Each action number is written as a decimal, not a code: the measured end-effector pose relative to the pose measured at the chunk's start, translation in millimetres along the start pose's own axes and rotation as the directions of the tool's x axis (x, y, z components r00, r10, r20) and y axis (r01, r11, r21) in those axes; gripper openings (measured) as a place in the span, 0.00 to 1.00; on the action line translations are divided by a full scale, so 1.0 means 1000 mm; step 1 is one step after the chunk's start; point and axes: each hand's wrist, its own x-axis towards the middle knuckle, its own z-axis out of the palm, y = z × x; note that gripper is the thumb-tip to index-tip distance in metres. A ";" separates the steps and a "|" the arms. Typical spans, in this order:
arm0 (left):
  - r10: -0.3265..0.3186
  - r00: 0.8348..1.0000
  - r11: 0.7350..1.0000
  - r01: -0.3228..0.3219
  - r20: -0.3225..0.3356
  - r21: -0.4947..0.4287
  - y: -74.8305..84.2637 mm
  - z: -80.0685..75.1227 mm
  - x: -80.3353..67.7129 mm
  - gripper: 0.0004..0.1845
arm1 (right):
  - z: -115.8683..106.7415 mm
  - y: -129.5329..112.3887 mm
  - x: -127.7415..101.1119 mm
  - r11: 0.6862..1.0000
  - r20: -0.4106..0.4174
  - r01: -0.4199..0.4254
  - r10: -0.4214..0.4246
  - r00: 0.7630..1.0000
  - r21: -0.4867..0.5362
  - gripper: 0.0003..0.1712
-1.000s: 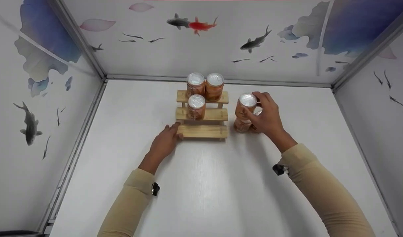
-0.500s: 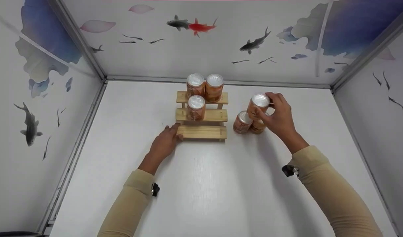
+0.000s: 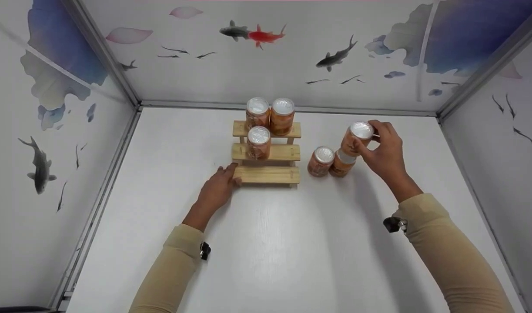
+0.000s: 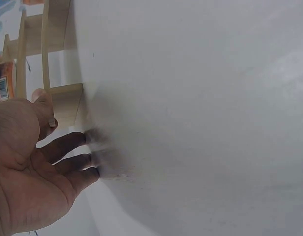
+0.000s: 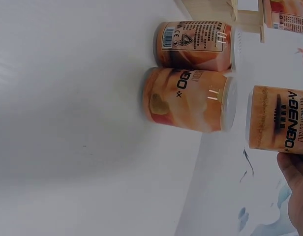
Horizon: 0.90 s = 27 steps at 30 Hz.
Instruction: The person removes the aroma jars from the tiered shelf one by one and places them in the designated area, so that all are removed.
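Note:
My right hand [image 3: 385, 152] grips an orange can [image 3: 356, 140] with a silver lid, thumb on its near side and fingers behind. In the right wrist view this held can [image 5: 278, 119] hangs apart from the can with a peach picture [image 5: 186, 100] on the table. That lower can touches another can [image 3: 321, 161] to its left. My left hand [image 3: 215, 188] pinches the left end of the lowest step of a three-step wooden rack [image 3: 272, 174]. Its thumb [image 4: 45, 109] lies against the step; other fingers reach toward the table. The index finger is hidden in the left wrist view.
Two cans [image 3: 258, 114] stand side by side on the rack's top step, and one can [image 3: 259, 144] stands at the left of its middle step. Panels with painted fish [image 3: 266, 35] wall the white table [image 3: 257, 243] at the back and both sides.
My right hand has carried its can rightward, from above the left table can to above and behind the right one. My left hand and the rack have stayed put.

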 end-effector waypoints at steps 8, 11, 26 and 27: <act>-0.009 1.000 1.000 0.009 0.003 -0.016 0.001 -0.001 -0.001 0.34 | -0.010 0.011 -0.001 1.000 -0.028 -0.012 0.011 1.000 -0.004 0.31; -0.009 1.000 1.000 0.009 -0.001 -0.013 0.001 -0.001 -0.001 0.33 | -0.013 0.014 -0.002 1.000 -0.029 -0.024 0.024 0.999 -0.016 0.31; -0.018 1.000 1.000 0.018 -0.004 -0.005 0.002 0.000 -0.002 0.35 | -0.020 0.030 -0.007 0.998 -0.066 -0.058 0.058 0.996 -0.009 0.32; -0.019 1.000 1.000 0.019 -0.006 -0.005 0.002 0.000 -0.002 0.34 | -0.021 0.031 -0.008 0.998 -0.068 -0.057 0.057 0.996 -0.009 0.32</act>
